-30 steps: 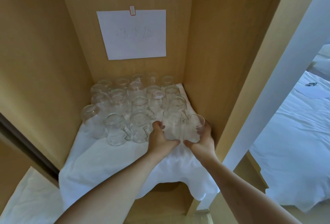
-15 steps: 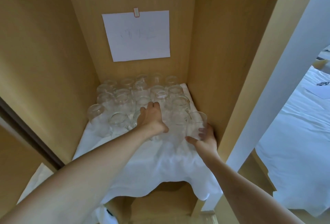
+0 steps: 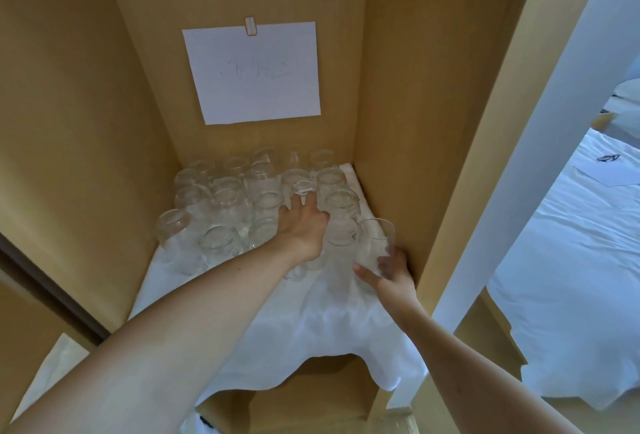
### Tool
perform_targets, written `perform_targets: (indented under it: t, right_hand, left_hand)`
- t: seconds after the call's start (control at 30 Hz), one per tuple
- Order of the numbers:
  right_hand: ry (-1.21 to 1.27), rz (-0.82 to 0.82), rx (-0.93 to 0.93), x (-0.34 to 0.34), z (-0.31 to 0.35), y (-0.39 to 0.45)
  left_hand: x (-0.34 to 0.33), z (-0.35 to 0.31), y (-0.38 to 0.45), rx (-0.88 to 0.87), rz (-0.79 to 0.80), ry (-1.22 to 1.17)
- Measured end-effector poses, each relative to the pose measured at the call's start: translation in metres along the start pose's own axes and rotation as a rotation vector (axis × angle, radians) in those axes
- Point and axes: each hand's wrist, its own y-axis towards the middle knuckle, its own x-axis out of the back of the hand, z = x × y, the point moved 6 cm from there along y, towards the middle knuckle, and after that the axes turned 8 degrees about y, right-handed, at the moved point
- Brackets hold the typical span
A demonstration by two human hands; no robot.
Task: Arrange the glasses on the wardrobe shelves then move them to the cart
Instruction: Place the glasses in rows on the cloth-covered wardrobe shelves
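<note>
Now glass (image 3: 374, 246) within right grip (image 3: 393, 276).

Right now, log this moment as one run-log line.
stage: arranging on shelf | left hand: reaching among glasses | right hand: holds front-right glass | base: white cloth

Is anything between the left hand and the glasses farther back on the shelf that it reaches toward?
Yes. The left hand reaches in over the front glasses, which stand packed on the white cloth before the back rows. The right hand grips a tall glass by the right wall, apart from that path.
</note>
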Motion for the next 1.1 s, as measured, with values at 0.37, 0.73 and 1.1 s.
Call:
perform_targets:
  t: [0.37,0.73,1.1]
  right_hand:
    - [-0.197,0.027,-0.065,-0.002,0.000,0.008]
    - [-1.016,0.126,0.152,-0.012,0.115,-0.010]
    - [-1.457,0.305,0.266,-0.041,0.153,-0.005]
  left_hand:
    - [-0.011,0.018,0.013,-0.111,-0.137,-0.252]
    - [-0.021,0.024,0.020,-0.175,-0.170,-0.356]
    - [-0.026,0.029,0.023,-0.205,-0.205,-0.382]
